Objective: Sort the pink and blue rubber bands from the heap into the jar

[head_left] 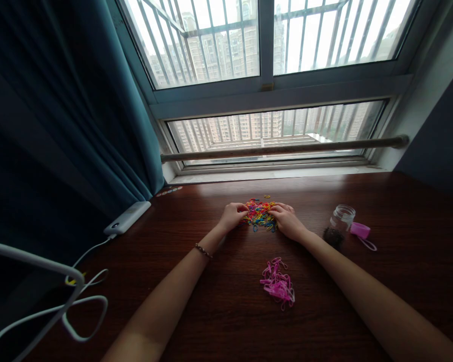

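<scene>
A heap of small multicoloured rubber bands (261,215), red, yellow, green and blue, lies on the dark wooden table below the window. My left hand (232,216) touches its left edge, thumb and fingers pinched together. On the opposite side my right hand (288,221) has its fingertips in the yellow bands, also closed. What either pinch holds is too small to make out. Nearer to me, between my forearms, is a separate pile of pink rubber bands (278,282).
Right of my right hand stands an uncapped clear jar (340,223) with dark contents, beside its pink lid (360,230) with a loop. A white power strip (128,219) and white cables (83,296) lie left, near the blue curtain (109,125). A rail (287,149) crosses the window.
</scene>
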Motion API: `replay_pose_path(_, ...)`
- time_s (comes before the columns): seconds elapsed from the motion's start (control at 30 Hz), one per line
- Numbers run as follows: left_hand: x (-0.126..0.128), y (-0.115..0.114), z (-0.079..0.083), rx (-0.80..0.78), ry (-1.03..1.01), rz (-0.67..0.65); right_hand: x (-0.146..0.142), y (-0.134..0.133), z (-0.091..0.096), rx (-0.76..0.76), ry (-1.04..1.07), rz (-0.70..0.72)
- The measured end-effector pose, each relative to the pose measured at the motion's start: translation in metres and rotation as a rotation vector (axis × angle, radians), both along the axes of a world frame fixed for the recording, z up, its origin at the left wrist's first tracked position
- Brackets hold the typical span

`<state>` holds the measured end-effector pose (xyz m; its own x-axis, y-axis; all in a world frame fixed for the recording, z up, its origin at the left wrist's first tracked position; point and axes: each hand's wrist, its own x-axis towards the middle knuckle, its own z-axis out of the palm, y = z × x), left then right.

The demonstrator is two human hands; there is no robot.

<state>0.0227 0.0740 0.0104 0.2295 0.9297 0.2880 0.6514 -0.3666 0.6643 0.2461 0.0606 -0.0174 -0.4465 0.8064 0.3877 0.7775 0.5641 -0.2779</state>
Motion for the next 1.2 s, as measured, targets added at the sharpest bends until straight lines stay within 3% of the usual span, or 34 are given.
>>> replay_pose_path(0.07,-0.004,0.002,-0.006,0.085,0.055,0.068,-0.001,0.002,-0.001,-0.014,0.055,-0.010)
replay_pose_path(0.13,-0.002,-0.001,-0.007,0.163,0.121,0.045,-0.002,0.004,0.001,-0.017,0.155,-0.010)
replay_pose_path(0.27,0.006,-0.010,-0.002,0.296,0.253,-0.144,-0.003,0.001,0.013,-0.021,0.456,-0.017)
replay_pose_path(0.43,0.009,-0.013,0.000,0.354,0.365,-0.296,0.001,-0.001,0.021,-0.183,0.677,-0.186)
replay_pose_path(0.7,0.007,-0.013,-0.002,0.394,0.432,-0.278,0.001,0.003,0.013,-0.389,0.928,-0.223)
replay_pose_path(0.9,0.009,-0.014,-0.003,0.369,0.389,-0.218,-0.005,-0.004,0.032,-0.560,1.165,-0.135)
replay_pose_path(1.0,0.010,-0.014,-0.003,0.342,0.363,-0.194,-0.006,-0.011,0.049,-0.719,1.081,-0.056)
replay_pose_path(1.2,0.011,-0.012,-0.002,0.282,0.333,-0.197,-0.012,-0.042,0.076,-1.231,0.406,0.346)
